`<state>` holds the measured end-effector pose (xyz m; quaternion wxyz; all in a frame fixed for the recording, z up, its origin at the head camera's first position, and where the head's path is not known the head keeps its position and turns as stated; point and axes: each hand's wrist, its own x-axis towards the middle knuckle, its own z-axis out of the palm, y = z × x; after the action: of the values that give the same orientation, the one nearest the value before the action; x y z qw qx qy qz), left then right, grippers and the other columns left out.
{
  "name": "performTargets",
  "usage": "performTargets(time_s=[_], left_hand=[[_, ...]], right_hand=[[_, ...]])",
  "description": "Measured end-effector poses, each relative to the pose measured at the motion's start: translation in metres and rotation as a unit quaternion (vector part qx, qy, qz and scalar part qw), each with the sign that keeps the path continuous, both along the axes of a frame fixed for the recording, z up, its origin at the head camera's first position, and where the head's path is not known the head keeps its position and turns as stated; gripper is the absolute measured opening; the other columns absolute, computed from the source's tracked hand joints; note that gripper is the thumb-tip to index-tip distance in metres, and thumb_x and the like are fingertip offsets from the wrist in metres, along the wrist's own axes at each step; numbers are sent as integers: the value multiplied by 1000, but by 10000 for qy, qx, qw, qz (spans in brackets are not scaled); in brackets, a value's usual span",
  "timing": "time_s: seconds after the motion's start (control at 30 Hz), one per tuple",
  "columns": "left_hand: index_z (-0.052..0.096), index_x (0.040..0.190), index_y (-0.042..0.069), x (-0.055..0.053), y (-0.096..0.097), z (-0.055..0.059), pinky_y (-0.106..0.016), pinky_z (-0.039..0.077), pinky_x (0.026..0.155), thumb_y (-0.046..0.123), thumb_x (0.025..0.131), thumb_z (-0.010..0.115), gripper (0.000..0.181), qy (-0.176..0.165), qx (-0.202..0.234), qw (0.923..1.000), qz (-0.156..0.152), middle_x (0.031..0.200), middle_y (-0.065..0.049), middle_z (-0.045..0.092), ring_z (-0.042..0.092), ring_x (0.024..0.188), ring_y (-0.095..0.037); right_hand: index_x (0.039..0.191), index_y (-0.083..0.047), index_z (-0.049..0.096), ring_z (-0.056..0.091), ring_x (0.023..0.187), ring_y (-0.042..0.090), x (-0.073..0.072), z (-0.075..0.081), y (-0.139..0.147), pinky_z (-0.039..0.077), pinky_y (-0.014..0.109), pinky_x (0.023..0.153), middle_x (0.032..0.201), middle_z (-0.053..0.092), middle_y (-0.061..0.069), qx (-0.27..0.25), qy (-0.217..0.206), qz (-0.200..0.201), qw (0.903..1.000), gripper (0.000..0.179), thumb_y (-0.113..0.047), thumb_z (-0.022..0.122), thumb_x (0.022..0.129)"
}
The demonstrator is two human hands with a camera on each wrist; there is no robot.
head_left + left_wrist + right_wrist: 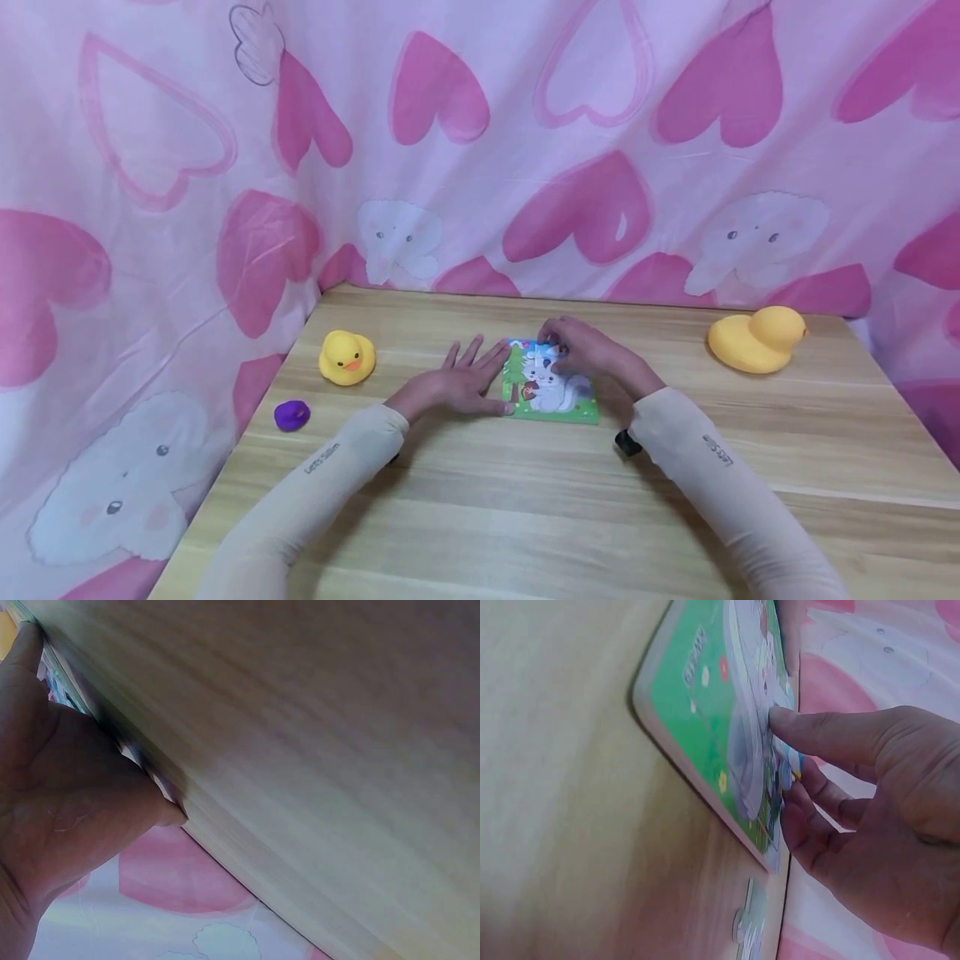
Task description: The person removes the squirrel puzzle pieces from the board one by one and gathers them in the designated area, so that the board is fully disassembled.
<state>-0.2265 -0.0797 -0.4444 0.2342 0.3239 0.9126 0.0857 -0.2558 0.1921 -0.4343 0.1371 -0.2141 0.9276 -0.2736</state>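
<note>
Piece (pixel 748 924) near puzzle (pixel 705 735), right-wrist view only

On your left you have a small yellow duck (pixel 347 358), its orange beak turned toward you, and nearer to you a smaller purple toy (pixel 292 415). Over on your right, near the far edge, sits a larger yellow duck (pixel 757 340) with its head to the right. All three rest well apart from the middle of your wood-grain surface (pixel 487 508). Behind and to your left hangs a pale pink curtain (pixel 465 175), printed with upside-down hearts and white animal faces.
</note>
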Motion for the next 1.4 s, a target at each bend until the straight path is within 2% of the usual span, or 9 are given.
performTargets(time_s=[0.27,0.5,0.6,0.8,0.97,1.17,1.4], left_hand=[[-12,170,21,2,-1,-1,-68,-12,129,77,99,48,109,60,62,10000,18,180,2,-16,-20,164,-39],[-12,170,21,0,2,0,-68,-12,130,77,99,48,109,85,67,9999,-1,180,2,-16,-20,165,-38],[-12,170,21,0,1,1,-68,-12,130,77,98,48,109,72,71,9999,28,180,2,-16,-19,165,-38],[-10,171,21,0,1,2,-68,-12,130,76,99,49,109,35,101,9999,36,180,2,-15,-20,165,-38],[-11,171,20,0,0,2,-68,-12,129,76,99,49,109,79,74,9999,13,180,2,-16,-20,165,-39],[-11,171,20,3,-2,2,-69,-12,129,76,98,49,110,20,69,10000,61,180,1,-15,-19,165,-39],[-10,171,20,2,-1,-1,-69,-13,129,77,99,48,109,32,94,9999,22,180,1,-15,-20,165,-39]], right_hand=[[132,-9,64,59,119,28,-7,4,3,53,50,110,129,63,10,132,-340,218,9991,43,-4,79,92],[133,-10,65,59,116,27,-11,5,5,53,49,110,128,66,8,97,-539,43,9985,46,-7,81,90],[132,-8,66,61,117,27,-10,3,8,54,48,109,127,67,9,-68,-418,1,9991,46,-7,82,89],[130,-8,68,63,116,28,-4,7,19,57,48,105,125,67,9,-250,138,-65,9996,46,-6,83,86],[132,-9,67,63,115,29,3,11,41,59,49,100,126,67,9,-378,298,-139,9987,45,-6,80,88],[133,-12,65,62,117,29,16,13,81,60,50,99,129,67,9,-575,109,-298,9978,44,-8,79,91],[132,-7,64,61,117,33,29,11,127,60,50,98,128,66,13,-670,239,-408,9966,44,0,78,91]])
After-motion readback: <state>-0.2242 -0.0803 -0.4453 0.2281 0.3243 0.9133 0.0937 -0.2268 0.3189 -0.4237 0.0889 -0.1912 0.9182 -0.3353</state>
